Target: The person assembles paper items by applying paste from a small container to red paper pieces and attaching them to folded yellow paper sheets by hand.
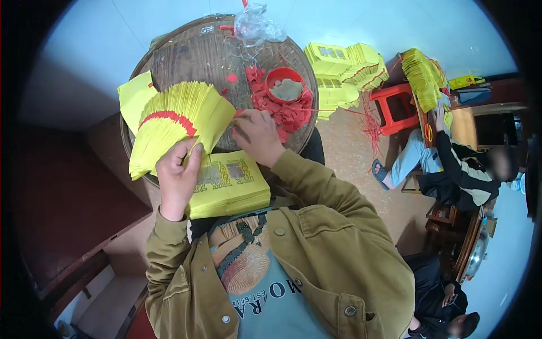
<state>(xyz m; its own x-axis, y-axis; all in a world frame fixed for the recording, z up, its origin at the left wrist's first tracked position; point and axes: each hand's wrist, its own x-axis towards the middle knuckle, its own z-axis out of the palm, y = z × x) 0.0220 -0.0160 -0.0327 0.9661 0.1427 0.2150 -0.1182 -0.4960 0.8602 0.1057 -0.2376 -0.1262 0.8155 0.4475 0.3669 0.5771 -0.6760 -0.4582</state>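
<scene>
A fanned stack of yellow paper (186,107) with a row of red pieces along it leans over the round wooden table (180,56). My left hand (179,169) pinches the lower right edge of this stack between thumb and fingers. My right hand (257,135) is at the stack's right side, fingers curled near a small red piece; whether it grips it is hard to see. Below, at my lap, lies a printed yellow paper stack (231,186). Beside my right hand are red paper scraps (288,116) around a red bowl (285,85) holding a pale paste-like substance.
A clear plastic bag (257,25) lies at the table's far edge. More yellow stacks (344,65) are on the floor at right, near a red stool (395,107) and red strings. One person (463,164) touches yellow paper at far right; another person (440,299) sits lower right.
</scene>
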